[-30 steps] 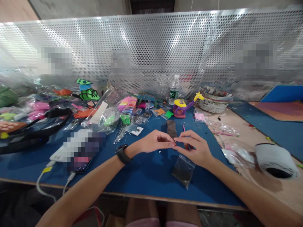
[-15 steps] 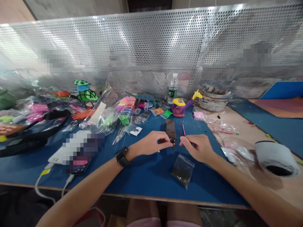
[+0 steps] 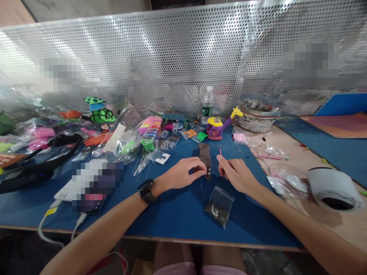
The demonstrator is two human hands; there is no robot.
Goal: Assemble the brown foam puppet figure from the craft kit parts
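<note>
Left hand [image 3: 180,175] pinches brown strip [image 3: 205,154] on bench [image 3: 177,214]; right hand [image 3: 237,175] grips pink stick [image 3: 220,152]. Work mid-way, unfinished.

No text can really be made out anywhere here. A green label is seen on the water bottle [image 3: 207,105] at the back, but its print is way too small and blurry to be read. Nothing legible is found on the bags or foam pieces either.

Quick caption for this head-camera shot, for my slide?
Left hand pinches the brown strip on the blue mat; right hand holds a pink stick.
</note>
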